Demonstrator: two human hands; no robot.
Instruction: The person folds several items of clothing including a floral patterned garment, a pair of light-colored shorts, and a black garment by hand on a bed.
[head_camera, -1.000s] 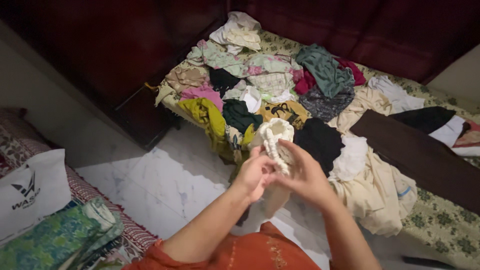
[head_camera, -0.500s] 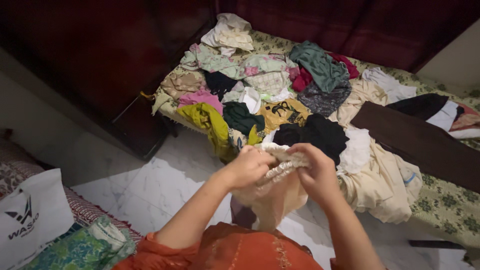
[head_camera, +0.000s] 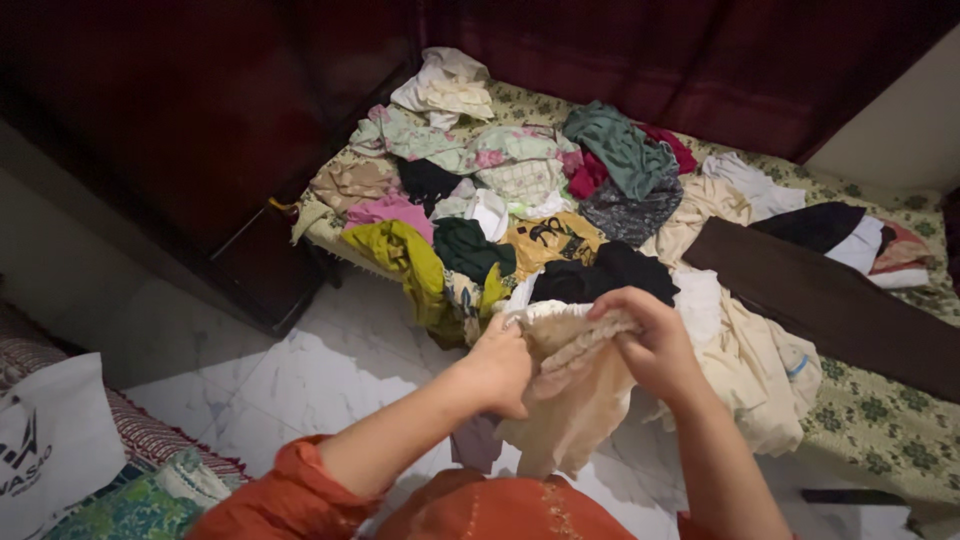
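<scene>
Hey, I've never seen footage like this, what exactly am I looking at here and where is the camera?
There is no machine here. The camera is worn on a person's head and looks down at their own two bare hands. The left hand and right hand both grip a cream-coloured lacy garment that hangs down between them. Beyond lies a bed with a floral cover, heaped with a pile of mixed clothes. A dark brown cloth lies on the right. Below is a white marble floor.
</scene>
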